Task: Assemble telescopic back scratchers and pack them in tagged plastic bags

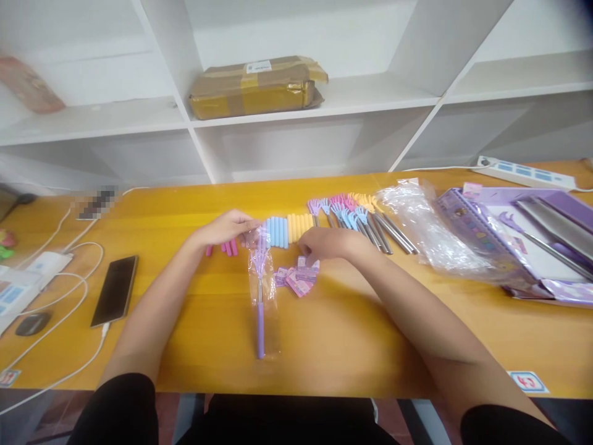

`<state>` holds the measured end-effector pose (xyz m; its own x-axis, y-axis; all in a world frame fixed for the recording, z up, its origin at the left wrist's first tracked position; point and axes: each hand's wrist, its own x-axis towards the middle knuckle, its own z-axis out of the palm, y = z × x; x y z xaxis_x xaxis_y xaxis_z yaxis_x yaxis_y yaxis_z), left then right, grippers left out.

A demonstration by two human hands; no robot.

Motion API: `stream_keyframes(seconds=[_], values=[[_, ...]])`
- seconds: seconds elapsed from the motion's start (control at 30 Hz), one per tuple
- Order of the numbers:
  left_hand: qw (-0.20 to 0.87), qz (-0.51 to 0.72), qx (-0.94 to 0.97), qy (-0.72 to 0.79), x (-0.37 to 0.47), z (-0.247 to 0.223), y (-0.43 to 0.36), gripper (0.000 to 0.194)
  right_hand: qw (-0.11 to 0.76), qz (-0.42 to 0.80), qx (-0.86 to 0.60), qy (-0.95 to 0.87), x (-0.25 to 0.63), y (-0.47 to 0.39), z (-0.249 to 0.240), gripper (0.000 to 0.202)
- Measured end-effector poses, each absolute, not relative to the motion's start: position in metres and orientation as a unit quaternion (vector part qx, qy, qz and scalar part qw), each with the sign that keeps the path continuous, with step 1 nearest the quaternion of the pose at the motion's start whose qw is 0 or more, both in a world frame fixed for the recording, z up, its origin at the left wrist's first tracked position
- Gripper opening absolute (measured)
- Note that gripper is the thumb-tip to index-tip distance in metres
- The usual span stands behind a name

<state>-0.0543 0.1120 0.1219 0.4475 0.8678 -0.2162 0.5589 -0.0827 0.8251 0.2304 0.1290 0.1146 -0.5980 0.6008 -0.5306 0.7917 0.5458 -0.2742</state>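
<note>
Left hand (245,230) holds a bagged purple scratcher (260,309), right hand (317,243) at small cards (299,279)

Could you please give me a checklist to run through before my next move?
1. Left hand at the top end of the clear bag: ok.
2. Purple hand-shaped scratcher lying lengthwise in the bag: ok.
3. Right hand gripping one of the pink cards: cannot tell, fingertips hidden.
4. Bag's mouth open: cannot tell.
5. Pink tubes packed side by side like the blue tubes: not ok, there are gaps.
6. Phone apart from the bag: ok.
</note>
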Motion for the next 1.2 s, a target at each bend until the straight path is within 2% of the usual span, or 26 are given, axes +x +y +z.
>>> stream_keyframes(seconds=[0.27, 0.53, 0.73, 0.83, 0.93, 1.03, 1.2], values=[[0.48, 0.16, 0.71, 0.489, -0.05, 0.121, 0.111, 0.062, 0.175, -0.275, 0.393, 0.86, 0.238, 0.131, 0.124, 0.007], [0.487, 0.128, 0.678, 0.535, -0.051, 0.116, 0.111, 0.061, 0.181, -0.309, 0.374, 0.856, 0.245, 0.136, 0.129, 0.01], [0.493, 0.128, 0.65, 0.563, -0.055, 0.107, 0.114, 0.059, 0.136, -0.342, 0.35, 0.862, 0.256, 0.139, 0.136, 0.008], [0.506, 0.165, 0.666, 0.524, -0.051, 0.108, 0.114, 0.058, 0.064, -0.379, 0.283, 0.879, 0.255, 0.129, 0.147, 0.015], [0.5, 0.161, 0.665, 0.532, -0.045, 0.113, 0.112, 0.06, -0.099, -0.374, 0.257, 0.886, 0.245, 0.113, 0.153, 0.024], [0.475, 0.12, 0.638, 0.594, -0.041, 0.118, 0.108, 0.064, -0.242, -0.304, 0.257, 0.885, 0.233, 0.103, 0.147, 0.02], [0.478, 0.161, 0.656, 0.562, -0.035, 0.12, 0.103, 0.06, -0.271, -0.225, 0.276, 0.894, 0.224, 0.107, 0.13, 0.011]])
